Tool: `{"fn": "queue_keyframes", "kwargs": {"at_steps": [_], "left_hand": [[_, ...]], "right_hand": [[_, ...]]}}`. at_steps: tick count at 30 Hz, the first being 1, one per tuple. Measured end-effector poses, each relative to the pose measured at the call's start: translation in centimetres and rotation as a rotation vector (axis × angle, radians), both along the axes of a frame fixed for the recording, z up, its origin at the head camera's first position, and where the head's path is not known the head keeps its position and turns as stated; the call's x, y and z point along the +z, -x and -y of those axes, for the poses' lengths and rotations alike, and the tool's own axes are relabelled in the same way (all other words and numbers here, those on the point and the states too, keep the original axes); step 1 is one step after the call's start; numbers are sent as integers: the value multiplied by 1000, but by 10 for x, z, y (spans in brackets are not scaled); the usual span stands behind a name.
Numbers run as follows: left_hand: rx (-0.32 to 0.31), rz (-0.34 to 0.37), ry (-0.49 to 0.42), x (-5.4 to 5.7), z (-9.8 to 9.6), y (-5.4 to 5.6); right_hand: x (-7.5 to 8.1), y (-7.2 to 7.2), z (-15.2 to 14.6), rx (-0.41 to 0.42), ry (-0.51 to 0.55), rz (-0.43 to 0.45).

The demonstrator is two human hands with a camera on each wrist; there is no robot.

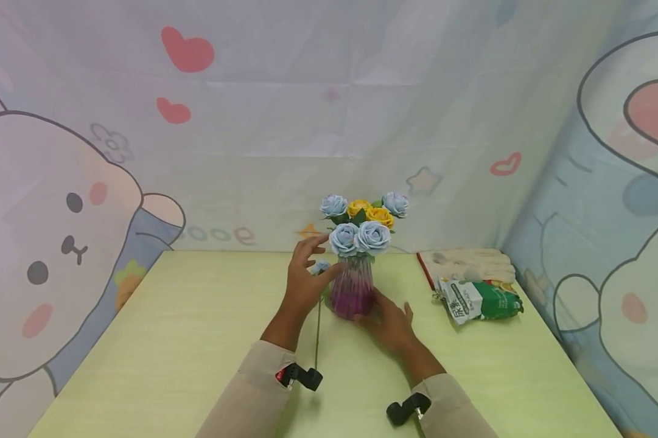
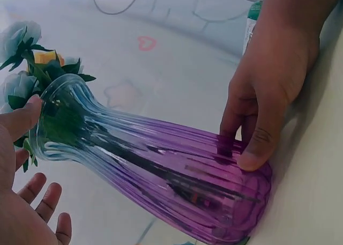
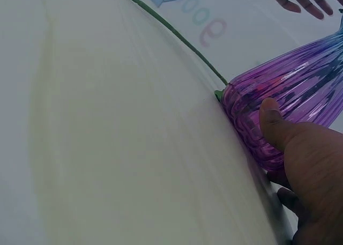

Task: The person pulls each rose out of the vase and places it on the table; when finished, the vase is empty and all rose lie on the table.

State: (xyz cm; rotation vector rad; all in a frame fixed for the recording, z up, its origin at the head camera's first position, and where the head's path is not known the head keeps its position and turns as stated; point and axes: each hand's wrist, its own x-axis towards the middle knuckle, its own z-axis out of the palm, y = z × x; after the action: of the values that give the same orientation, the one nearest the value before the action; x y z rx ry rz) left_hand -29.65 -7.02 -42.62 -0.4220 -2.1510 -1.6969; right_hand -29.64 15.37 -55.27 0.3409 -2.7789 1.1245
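A ribbed glass vase (image 1: 352, 291), clear at the top and purple below, stands upright on the table with blue roses (image 1: 374, 237) and yellow roses (image 1: 380, 216) in its mouth. My left hand (image 1: 305, 274) is at the vase's upper left, fingers spread and its thumb at the rim, as the left wrist view shows. Low on the other side, my right hand (image 1: 389, 322) grips the purple base (image 3: 257, 121) between thumb and fingers. Another blue rose (image 1: 320, 266) lies left of the vase, partly hidden by my left hand, its green stem (image 1: 317, 340) pointing toward me.
To the right on the pale yellow table (image 1: 208, 340) lies a green and white packet (image 1: 482, 301). Behind it are a beige knitted glove-like item (image 1: 471, 266) and a thin red stick (image 1: 425, 271). A printed cloth (image 1: 285, 121) hangs along the back edge.
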Motion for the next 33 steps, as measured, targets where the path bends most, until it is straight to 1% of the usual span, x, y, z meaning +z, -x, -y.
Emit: {"fn": "queue_keyframes", "kwargs": {"at_steps": [7,10,12,16,22,30,33], "left_hand": [[-13,29,-57,5,-12,0],[-9,38,-88,7,-18,-1],[2,36,-112,9,-20,-2],[26,8,-140,9,-23,-2],[53,-28,-148,12,-26,0],[72,-27,-155,13,-30,2],[94,-36,-149,13,-31,2]], "right_hand": [[-3,1,-1,-10,-15,13],[-4,1,-1,-11,-13,16],[-4,1,-1,-10,-12,24],[-4,1,0,-7,-6,31],[-4,2,-1,-1,-18,20],[-5,4,-2,4,-11,24],[-5,5,-2,5,-7,29]]}}
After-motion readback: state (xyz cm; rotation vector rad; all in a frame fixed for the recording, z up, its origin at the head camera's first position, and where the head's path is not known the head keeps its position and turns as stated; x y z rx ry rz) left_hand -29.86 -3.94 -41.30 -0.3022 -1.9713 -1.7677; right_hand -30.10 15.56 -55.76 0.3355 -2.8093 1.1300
